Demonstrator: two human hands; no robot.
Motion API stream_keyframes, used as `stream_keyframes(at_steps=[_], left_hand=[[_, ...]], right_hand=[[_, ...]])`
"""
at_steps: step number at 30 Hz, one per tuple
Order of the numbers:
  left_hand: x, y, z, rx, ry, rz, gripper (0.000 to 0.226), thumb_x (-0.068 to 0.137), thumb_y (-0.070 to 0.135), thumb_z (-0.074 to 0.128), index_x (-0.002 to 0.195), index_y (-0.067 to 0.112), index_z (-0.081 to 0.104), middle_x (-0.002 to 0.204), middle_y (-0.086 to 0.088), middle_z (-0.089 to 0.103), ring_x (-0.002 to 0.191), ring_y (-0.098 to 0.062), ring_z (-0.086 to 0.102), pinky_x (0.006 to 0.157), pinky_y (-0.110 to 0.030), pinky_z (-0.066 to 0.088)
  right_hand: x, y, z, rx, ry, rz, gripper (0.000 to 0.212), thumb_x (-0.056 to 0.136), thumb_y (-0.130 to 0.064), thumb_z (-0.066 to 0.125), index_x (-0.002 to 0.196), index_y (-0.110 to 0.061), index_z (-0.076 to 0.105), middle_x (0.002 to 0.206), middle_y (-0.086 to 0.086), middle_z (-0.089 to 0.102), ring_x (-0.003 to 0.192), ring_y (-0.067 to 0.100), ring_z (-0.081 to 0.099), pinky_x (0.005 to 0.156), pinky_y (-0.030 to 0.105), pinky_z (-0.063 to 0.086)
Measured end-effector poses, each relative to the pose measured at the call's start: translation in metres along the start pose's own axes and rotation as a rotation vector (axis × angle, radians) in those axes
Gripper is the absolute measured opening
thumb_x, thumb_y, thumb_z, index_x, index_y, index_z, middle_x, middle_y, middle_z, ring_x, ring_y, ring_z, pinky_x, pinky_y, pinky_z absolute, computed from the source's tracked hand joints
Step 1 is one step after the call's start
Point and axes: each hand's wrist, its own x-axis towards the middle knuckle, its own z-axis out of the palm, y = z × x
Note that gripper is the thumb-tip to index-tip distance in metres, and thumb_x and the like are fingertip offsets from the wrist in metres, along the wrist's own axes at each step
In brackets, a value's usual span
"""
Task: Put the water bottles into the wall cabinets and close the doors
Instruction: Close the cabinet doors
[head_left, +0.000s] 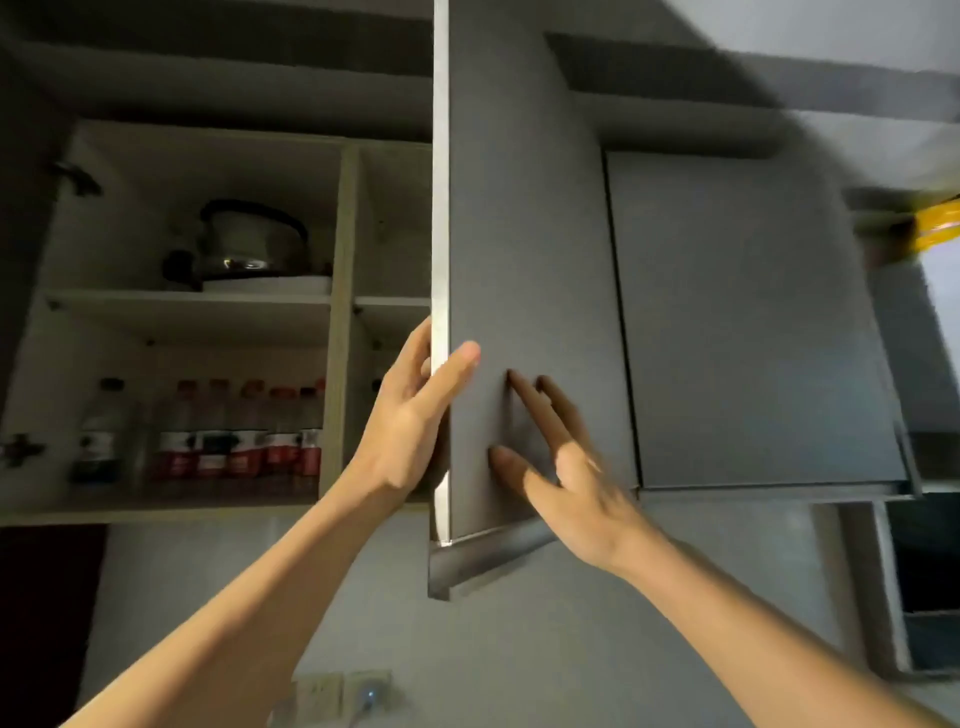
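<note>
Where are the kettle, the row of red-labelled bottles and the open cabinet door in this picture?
kettle (253, 240): head view, on its rounded body, upper shelf.
row of red-labelled bottles (244, 457): head view, on a middle bottle's red label, lower shelf.
open cabinet door (519, 208): head view, on its grey front face.

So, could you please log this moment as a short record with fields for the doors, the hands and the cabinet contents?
open door: grey door swung out, edge toward the camera
neighbouring door: right door shut
left hand: left hand wrapped around the open door's free edge, thumb on the front face
right hand: right hand spread flat on the door front, blurred
lower shelf: water bottles standing in a row, red caps and labels
upper shelf: kettle on a white base
task stage: bottles stored, door not yet closed
</note>
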Motion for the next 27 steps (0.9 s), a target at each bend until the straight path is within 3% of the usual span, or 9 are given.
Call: stream_keyframes(at_steps=[3,6,9,12,15,21,27], left_hand=[[0.004,-0.017,-0.044,0.192,0.072,0.047,0.075,0.087,0.027,0.070,0.152,0.033,0.033,0.138,0.014,0.057,0.124,-0.003,0.058,0.093,-0.021,0.054],[0.011,-0.040,-0.083,0.364,0.073,0.095,0.076,0.094,0.014,0.066,0.156,0.032,0.025,0.141,0.012,0.053,0.125,-0.002,0.056,0.103,-0.034,0.052],[0.018,-0.076,-0.118,0.398,0.103,0.058,0.076,0.098,0.014,0.061,0.159,0.031,0.020,0.148,0.010,0.050,0.130,-0.005,0.053,0.109,-0.042,0.047],[0.026,-0.121,-0.144,0.377,0.139,-0.010,0.079,0.098,0.021,0.061,0.158,0.038,0.013,0.158,0.011,0.036,0.141,-0.007,0.040,0.117,-0.047,0.037],[0.038,-0.158,-0.158,0.363,0.222,-0.096,0.090,0.085,0.042,0.065,0.157,0.045,0.011,0.164,0.010,0.020,0.149,-0.017,0.025,0.120,-0.054,0.027],[0.060,-0.214,-0.182,0.383,0.301,-0.223,0.099,0.065,0.072,0.059,0.150,0.060,0.009,0.166,0.014,-0.011,0.154,-0.016,-0.005,0.122,-0.058,0.008],[0.076,-0.258,-0.194,0.548,0.287,-0.248,0.095,0.079,0.076,0.057,0.152,0.057,-0.001,0.165,0.012,-0.021,0.152,-0.018,-0.018,0.122,-0.059,0.000]], right_hand=[[0.019,0.013,0.047,-0.084,0.040,-0.032,0.069,0.087,-0.075,0.042,0.143,-0.071,0.002,0.160,-0.028,-0.007,0.151,0.001,-0.005,0.116,0.030,0.015],[0.035,0.034,0.090,-0.219,0.075,-0.041,0.071,0.091,-0.076,0.033,0.149,-0.062,-0.005,0.163,-0.018,-0.016,0.153,0.013,-0.015,0.122,0.042,0.009],[0.051,0.056,0.127,-0.377,0.084,-0.050,0.069,0.094,-0.073,0.025,0.150,-0.057,-0.012,0.164,-0.011,-0.023,0.152,0.018,-0.021,0.122,0.043,0.001],[0.068,0.075,0.160,-0.518,0.088,-0.069,0.070,0.096,-0.069,0.020,0.157,-0.045,-0.005,0.166,-0.001,-0.020,0.152,0.025,-0.018,0.125,0.049,0.003],[0.085,0.096,0.190,-0.583,0.108,-0.069,0.072,0.098,-0.067,0.022,0.160,-0.036,0.005,0.167,0.008,-0.011,0.153,0.034,-0.013,0.124,0.056,0.005],[0.114,0.131,0.236,-0.750,0.111,-0.016,0.081,0.095,-0.074,0.020,0.161,-0.031,0.003,0.166,0.014,-0.014,0.152,0.041,-0.015,0.121,0.063,0.002],[0.130,0.160,0.256,-0.842,0.117,-0.021,0.082,0.095,-0.073,0.028,0.161,-0.028,0.010,0.167,0.018,-0.007,0.152,0.045,-0.009,0.119,0.067,0.008]])
